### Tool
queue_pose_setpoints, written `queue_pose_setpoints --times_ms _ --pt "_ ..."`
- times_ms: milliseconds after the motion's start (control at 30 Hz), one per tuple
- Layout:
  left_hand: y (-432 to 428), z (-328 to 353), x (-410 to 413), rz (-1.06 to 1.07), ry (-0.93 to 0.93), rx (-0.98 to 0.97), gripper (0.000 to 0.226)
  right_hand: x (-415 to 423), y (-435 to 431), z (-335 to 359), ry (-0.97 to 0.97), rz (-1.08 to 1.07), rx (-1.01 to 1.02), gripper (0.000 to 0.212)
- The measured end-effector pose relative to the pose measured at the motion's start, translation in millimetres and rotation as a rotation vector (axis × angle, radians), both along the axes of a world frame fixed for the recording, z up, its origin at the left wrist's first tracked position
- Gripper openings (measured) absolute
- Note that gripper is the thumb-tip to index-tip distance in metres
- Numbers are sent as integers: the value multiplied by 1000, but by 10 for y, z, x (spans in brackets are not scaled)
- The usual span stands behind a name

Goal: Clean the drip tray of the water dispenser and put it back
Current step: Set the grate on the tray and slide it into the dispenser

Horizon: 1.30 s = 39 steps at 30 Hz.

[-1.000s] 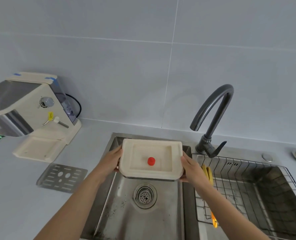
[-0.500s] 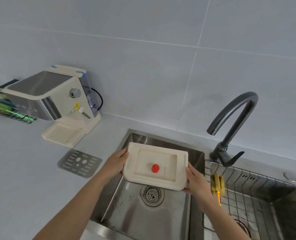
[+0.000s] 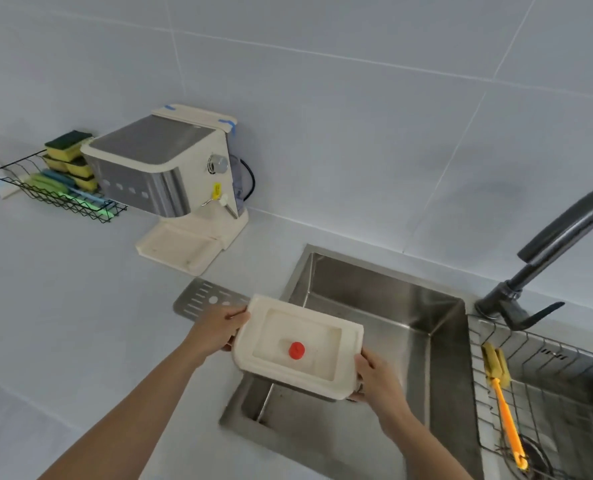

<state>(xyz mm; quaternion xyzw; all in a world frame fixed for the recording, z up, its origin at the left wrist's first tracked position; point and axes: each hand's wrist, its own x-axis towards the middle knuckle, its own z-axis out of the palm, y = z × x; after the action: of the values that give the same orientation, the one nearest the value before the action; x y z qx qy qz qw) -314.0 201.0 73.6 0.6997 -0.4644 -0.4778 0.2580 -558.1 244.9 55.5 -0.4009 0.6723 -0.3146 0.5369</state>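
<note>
I hold the cream drip tray (image 3: 323,368), with a red float in its middle, level over the left edge of the sink (image 3: 374,299). My left hand (image 3: 219,329) grips its left end and my right hand (image 3: 374,379) grips its right end. The cream and steel water dispenser (image 3: 170,168) stands on the counter at the back left, its base platform bare. The tray's perforated metal grate (image 3: 205,299) lies flat on the counter just behind my left hand.
A black faucet (image 3: 548,251) rises at the right. A wire rack with a yellow brush (image 3: 499,382) sits in the right basin. A black wire basket (image 3: 56,192) of sponges stands left of the dispenser. Grey tiled wall behind.
Both hands have carried the tray leftward from over the sink drain to the sink's left edge, nearer the grate and dispenser. The view has swung left.
</note>
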Motion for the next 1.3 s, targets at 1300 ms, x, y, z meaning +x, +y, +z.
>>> queue_pose_setpoints --times_ms 1300 --pt "-682 -321 2161 -412 -399 79 22 2061 -305 -393 591 158 202 33"
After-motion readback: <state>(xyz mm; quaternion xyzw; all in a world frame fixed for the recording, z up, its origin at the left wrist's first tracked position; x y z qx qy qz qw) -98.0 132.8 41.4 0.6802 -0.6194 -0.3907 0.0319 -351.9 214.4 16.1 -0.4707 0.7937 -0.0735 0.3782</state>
